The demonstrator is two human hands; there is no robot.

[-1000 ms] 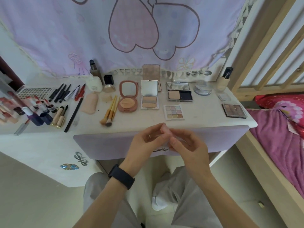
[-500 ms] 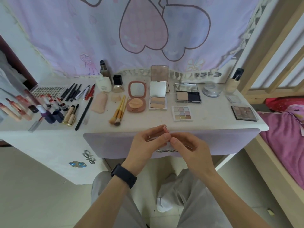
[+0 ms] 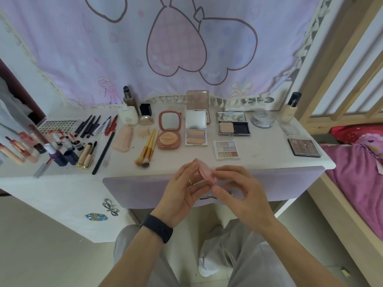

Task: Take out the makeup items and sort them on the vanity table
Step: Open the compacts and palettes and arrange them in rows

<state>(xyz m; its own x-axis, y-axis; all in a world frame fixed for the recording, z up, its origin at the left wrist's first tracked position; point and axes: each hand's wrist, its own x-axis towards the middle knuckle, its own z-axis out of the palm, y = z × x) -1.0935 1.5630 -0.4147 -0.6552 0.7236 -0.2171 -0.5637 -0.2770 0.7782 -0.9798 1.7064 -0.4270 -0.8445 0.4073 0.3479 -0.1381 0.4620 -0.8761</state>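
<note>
Head view: both hands, left hand (image 3: 182, 191) and right hand (image 3: 244, 191), pinch a pink compact (image 3: 204, 171).

Both hands hold a small pink compact (image 3: 204, 171) in front of the vanity table (image 3: 269, 160): the left hand (image 3: 182, 190) supports it from the left while the right hand (image 3: 240, 191) pinches its right edge. The compact appears slightly open, though this is unclear. Behind it, brushes (image 3: 147, 149), open powder compacts (image 3: 169, 129) and an eyeshadow palette (image 3: 226, 149) lie in rows.

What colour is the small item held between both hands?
Pale pink: the small flat item, pinched between left hand and right hand, shows in the head view.
</note>
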